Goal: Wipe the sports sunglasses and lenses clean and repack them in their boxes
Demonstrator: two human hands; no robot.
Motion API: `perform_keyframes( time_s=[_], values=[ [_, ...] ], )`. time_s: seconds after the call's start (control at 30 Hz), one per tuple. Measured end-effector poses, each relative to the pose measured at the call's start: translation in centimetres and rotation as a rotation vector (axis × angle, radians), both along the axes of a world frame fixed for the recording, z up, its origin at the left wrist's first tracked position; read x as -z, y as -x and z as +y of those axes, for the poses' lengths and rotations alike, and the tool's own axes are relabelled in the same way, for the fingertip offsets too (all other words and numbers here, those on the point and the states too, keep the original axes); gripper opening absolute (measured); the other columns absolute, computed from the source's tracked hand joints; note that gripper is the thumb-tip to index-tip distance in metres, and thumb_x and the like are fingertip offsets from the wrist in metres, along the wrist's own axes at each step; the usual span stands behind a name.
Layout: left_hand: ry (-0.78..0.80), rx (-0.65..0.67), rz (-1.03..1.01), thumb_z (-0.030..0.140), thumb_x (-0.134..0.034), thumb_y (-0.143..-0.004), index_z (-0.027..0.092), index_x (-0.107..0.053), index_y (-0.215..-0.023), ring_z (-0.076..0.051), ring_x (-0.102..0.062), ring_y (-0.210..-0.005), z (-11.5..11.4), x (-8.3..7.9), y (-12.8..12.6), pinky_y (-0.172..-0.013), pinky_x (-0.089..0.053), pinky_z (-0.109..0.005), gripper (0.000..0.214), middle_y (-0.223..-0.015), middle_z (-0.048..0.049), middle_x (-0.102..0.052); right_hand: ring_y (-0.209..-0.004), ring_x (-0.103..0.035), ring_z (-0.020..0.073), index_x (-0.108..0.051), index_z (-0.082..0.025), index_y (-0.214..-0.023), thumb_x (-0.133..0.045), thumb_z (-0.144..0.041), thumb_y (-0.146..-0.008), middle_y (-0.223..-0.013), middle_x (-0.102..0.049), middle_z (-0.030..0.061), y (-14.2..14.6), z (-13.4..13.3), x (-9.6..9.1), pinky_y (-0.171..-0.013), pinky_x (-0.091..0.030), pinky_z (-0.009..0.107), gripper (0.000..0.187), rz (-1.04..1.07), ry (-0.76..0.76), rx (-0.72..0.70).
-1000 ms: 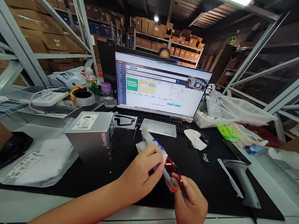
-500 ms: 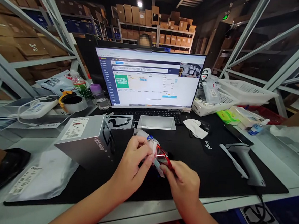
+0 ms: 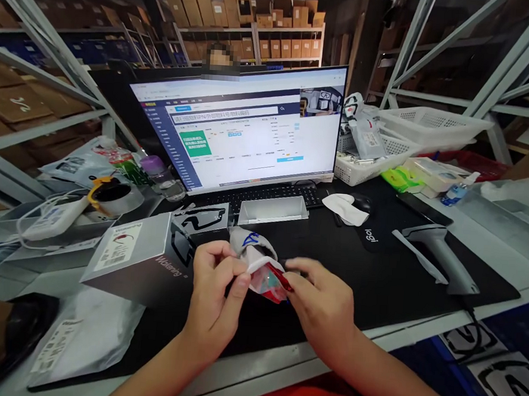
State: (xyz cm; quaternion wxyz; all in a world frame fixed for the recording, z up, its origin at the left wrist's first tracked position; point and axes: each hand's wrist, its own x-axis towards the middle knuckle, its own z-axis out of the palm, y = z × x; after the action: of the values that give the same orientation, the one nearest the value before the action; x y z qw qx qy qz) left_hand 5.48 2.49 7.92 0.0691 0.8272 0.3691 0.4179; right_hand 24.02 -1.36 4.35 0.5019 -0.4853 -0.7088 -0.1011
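Note:
Over the black desk mat (image 3: 387,307), my left hand (image 3: 213,296) pinches the edge of a soft white pouch (image 3: 253,244) with blue lettering. Red-framed glasses (image 3: 270,282) with shiny clear lenses sit at the pouch's mouth, partly inside it. My right hand (image 3: 327,306) is closed on the red frame at its right end. Fingers and fabric hide part of the frame. A silver open box part (image 3: 273,213) lies just beyond the pouch. To the left of my left hand stands a grey box (image 3: 135,262) printed with glasses.
A monitor (image 3: 242,125) and keyboard (image 3: 251,194) stand behind. A grey barcode scanner (image 3: 443,254) lies at right, near a white cloth (image 3: 345,209) and mouse (image 3: 363,203). White baskets (image 3: 360,173) stand back right. A plastic bag (image 3: 99,325) lies front left.
The camera view has tilted and shifted right. The glasses have turned and sit further into the pouch mouth, which is opened wider. My right hand has changed its hold on the frame.

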Motion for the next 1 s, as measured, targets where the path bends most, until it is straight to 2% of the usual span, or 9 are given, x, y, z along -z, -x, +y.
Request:
perform_keyframes(
  time_s=[0.17,0.3,0.43,0.53,0.63,0.73,0.8,0.87,1.0],
  values=[
    [-0.039,0.146,0.106,0.015,-0.046,-0.095,0.021,-0.059,-0.082,-0.022,-0.045,-0.099,0.2,-0.3,-0.4,-0.084,-0.046,-0.035,0.019,-0.100,-0.0068,-0.043,-0.133,-0.053,0.0243,-0.071,-0.018,-0.083,-0.052,-0.014,-0.097,-0.135,-0.065,0.0120,0.8,1.7,-0.8,-0.113,-0.045,0.043,0.025,-0.208,-0.207,-0.007],
    [-0.154,0.171,0.115,0.010,-0.051,-0.090,0.020,-0.058,-0.083,-0.020,-0.044,-0.093,-0.1,1.2,-0.8,-0.081,-0.044,-0.035,0.014,-0.100,-0.0056,-0.041,-0.138,-0.047,0.0210,-0.073,-0.013,-0.099,-0.042,-0.009,-0.097,-0.137,-0.064,0.0107,1.2,3.9,-0.3,-0.117,-0.041,0.038,0.032,-0.297,-0.215,-0.107],
    [-0.188,0.164,0.082,0.010,-0.052,-0.089,0.020,-0.058,-0.087,-0.019,-0.044,-0.091,-0.2,2.1,-0.7,-0.078,-0.045,-0.033,0.012,-0.099,-0.0051,-0.040,-0.116,-0.063,0.0247,-0.074,-0.014,-0.100,-0.048,-0.009,-0.095,-0.124,-0.071,0.0112,0.9,4.9,0.8,-0.094,-0.055,0.038,0.027,-0.303,-0.147,-0.128],
    [-0.154,0.098,0.041,0.014,-0.047,-0.095,0.021,-0.058,-0.089,-0.019,-0.045,-0.092,0.2,2.2,-0.3,-0.080,-0.046,-0.032,0.014,-0.100,-0.0055,-0.040,-0.081,-0.071,0.0208,-0.073,-0.014,-0.101,-0.057,-0.009,-0.092,-0.114,-0.072,0.0113,0.4,5.1,1.3,-0.065,-0.057,0.032,0.020,-0.258,0.096,-0.201],
    [-0.138,0.142,0.030,0.050,-0.041,-0.101,0.021,-0.058,-0.100,-0.024,-0.048,-0.111,1.7,2.2,0.6,-0.092,-0.048,-0.039,0.033,-0.120,-0.0108,-0.043,-0.087,-0.072,0.0181,-0.072,-0.018,-0.107,-0.062,-0.011,-0.091,-0.117,-0.069,0.0085,-0.1,5.3,1.0,-0.070,-0.058,0.027,0.020,-0.066,0.314,-0.369],
    [-0.154,0.254,0.193,0.085,-0.057,-0.070,0.020,-0.039,-0.140,-0.041,-0.032,-0.141,4.0,2.3,1.8,-0.115,-0.029,-0.063,0.097,-0.153,-0.0221,-0.027,-0.102,-0.069,0.0190,-0.073,-0.021,-0.106,-0.063,-0.007,-0.089,-0.115,-0.069,0.0063,-1.0,5.3,0.4,-0.086,-0.058,0.028,0.024,0.119,0.370,-0.475],
    [-0.089,0.258,0.334,0.070,-0.079,-0.063,0.021,-0.018,-0.154,-0.041,-0.029,-0.146,5.2,2.5,2.5,-0.119,-0.020,-0.066,0.121,-0.157,-0.0238,-0.028,-0.098,-0.070,0.0182,-0.073,-0.023,-0.105,-0.062,-0.006,-0.089,-0.119,-0.066,0.0068,-1.8,4.9,0.2,-0.081,-0.060,0.028,0.025,0.196,0.459,-0.522],
    [0.009,0.200,0.376,0.043,-0.088,-0.069,0.024,-0.016,-0.155,-0.035,-0.042,-0.140,5.9,2.9,2.9,-0.117,-0.032,-0.058,0.114,-0.151,-0.0191,-0.042,-0.093,-0.071,0.0164,-0.066,-0.026,-0.115,-0.062,-0.010,-0.091,-0.135,-0.057,0.0087,-2.6,4.1,0.4,-0.075,-0.062,0.028,0.030,0.304,0.554,-0.602],
    [0.042,0.133,0.293,0.022,-0.081,-0.077,0.025,-0.034,-0.146,-0.028,-0.058,-0.122,6.2,3.7,2.7,-0.103,-0.049,-0.047,0.083,-0.136,-0.0123,-0.058,-0.103,-0.066,0.0227,-0.026,-0.038,-0.150,-0.083,-0.026,-0.079,-0.161,-0.017,0.0173,-3.7,3.0,1.7,-0.086,-0.061,0.045,0.091,0.149,0.438,-0.603]
  ],
)
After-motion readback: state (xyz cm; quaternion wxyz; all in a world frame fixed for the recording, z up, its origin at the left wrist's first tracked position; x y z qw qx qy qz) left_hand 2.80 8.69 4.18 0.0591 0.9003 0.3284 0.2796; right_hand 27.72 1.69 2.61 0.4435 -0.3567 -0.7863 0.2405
